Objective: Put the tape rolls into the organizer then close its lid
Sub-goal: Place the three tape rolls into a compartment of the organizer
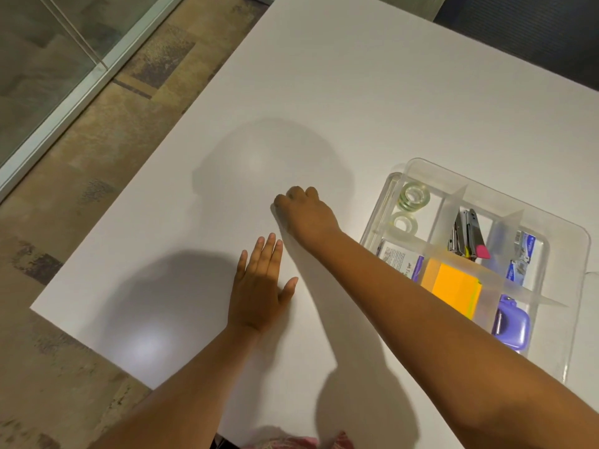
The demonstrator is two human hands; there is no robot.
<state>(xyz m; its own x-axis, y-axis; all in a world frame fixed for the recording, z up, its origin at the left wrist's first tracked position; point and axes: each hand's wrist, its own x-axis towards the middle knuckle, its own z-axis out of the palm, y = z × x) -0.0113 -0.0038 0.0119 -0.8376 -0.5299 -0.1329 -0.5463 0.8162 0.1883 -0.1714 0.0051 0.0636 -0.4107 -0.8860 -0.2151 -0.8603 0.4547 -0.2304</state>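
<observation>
Two tape rolls (409, 209) sit in the organizer (570, 241), right of frame: light, stiff, slick; pinch by the rim. Left hand (259, 286) lies flat and open on the table (356, 92). Right hand (304, 212) is curled mid-frame; cannot tell its grip.

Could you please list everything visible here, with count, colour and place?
table: one, white, fills the centre
organizer: one, clear, table's right side, no lid on it
tape rolls: two, clear greenish, organizer's far-left compartment
stapler: one, dark metal with pink tip, middle compartment
sticky notes: one stack, orange, centre compartment
small boxes: two, white-blue, right compartment
purple item: one, near compartment
left hand: flat on table
right hand: curled, knuckles up, left of organizer
</observation>
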